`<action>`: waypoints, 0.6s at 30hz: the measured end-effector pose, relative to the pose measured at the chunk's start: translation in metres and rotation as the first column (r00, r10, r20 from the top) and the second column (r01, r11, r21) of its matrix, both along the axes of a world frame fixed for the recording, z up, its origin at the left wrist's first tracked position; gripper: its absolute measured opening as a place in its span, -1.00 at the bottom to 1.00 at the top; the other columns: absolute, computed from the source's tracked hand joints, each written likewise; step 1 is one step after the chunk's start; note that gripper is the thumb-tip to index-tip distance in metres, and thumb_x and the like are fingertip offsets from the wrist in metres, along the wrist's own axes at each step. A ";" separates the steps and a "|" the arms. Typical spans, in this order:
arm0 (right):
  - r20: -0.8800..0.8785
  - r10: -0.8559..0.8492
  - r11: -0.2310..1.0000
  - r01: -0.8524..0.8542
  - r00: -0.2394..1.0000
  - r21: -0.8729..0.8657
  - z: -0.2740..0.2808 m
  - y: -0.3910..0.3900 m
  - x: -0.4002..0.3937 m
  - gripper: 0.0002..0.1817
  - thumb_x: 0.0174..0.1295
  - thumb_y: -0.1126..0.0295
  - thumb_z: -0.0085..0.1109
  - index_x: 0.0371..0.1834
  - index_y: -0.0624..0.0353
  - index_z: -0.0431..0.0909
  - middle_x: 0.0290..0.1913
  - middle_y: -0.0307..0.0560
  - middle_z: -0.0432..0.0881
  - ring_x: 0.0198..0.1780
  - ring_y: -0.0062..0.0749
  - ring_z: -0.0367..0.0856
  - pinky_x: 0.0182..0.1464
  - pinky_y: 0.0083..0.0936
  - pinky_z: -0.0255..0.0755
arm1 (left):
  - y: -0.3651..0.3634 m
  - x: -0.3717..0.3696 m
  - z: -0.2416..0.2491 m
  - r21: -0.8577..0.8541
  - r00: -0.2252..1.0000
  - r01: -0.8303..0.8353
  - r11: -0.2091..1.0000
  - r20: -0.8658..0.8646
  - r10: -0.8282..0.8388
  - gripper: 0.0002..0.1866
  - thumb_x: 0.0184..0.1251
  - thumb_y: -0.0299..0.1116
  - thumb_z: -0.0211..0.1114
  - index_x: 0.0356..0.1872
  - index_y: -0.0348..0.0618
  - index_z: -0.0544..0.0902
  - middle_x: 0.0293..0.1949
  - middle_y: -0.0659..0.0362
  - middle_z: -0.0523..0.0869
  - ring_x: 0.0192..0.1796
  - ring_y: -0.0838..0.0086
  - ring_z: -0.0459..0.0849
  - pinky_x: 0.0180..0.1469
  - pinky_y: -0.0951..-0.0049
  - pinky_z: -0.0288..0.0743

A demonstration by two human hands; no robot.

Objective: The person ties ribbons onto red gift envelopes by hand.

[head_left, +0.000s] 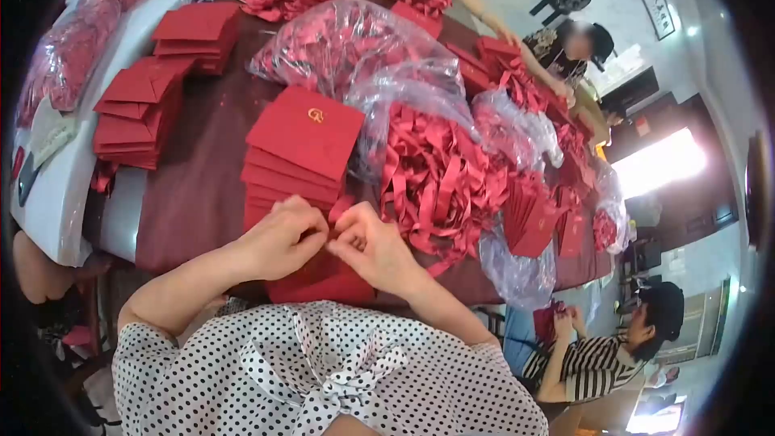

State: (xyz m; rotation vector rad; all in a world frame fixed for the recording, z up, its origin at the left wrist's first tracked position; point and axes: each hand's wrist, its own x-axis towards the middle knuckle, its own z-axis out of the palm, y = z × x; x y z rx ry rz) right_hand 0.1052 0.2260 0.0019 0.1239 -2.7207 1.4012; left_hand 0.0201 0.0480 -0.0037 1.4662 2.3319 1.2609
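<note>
Your left hand [282, 238] and right hand [371, 252] curl close together over the red bag [315, 284] in front of you, can't tell what either pinches; loose fingertips could let the ribbon [341, 208] slip

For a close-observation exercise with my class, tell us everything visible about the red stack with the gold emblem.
The stack is of flat red pieces that look like stiff paper or card. The top one has straight edges and a gold emblem; others show beneath as stepped edges toward the near side. It lies on the dark red tablecloth, beside a clear plastic bag. The left hand and right hand hide part of its near end; whether they touch it is unclear.
</note>
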 end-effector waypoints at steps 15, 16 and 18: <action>-0.189 0.154 0.984 -0.132 0.970 0.121 0.013 -0.009 0.009 -0.78 0.17 0.44 0.27 -0.22 0.21 0.42 -0.45 -0.02 0.57 -0.38 -0.13 0.63 -0.37 -0.31 0.47 | -0.001 -0.035 0.011 -0.152 0.916 0.393 0.907 0.155 -0.370 -0.89 0.20 -0.41 0.30 -0.33 -0.22 0.60 -0.34 0.15 0.64 -0.17 0.29 0.54 -0.10 0.35 0.42; -0.131 0.159 0.981 -0.141 0.979 0.132 0.013 -0.007 0.010 -0.77 0.16 0.43 0.29 -0.20 0.20 0.43 -0.49 -0.07 0.57 -0.46 -0.28 0.61 -0.42 -0.41 0.45 | 0.000 -0.036 0.008 -0.100 0.905 0.413 0.905 -0.070 -0.420 -0.90 0.18 -0.40 0.29 -0.37 -0.20 0.61 -0.35 0.11 0.65 -0.17 0.23 0.53 -0.09 0.34 0.41; -0.088 0.182 0.967 -0.162 0.979 0.197 0.011 -0.004 0.010 -0.72 0.15 0.42 0.31 -0.16 0.18 0.43 -0.54 -0.14 0.56 -0.57 -0.47 0.54 -0.51 -0.53 0.40 | -0.004 -0.034 0.018 -0.156 0.893 0.417 0.895 -0.114 -0.436 -0.91 0.10 -0.39 0.29 -0.42 -0.15 0.59 -0.38 0.14 0.59 -0.13 0.26 0.47 -0.03 0.29 0.35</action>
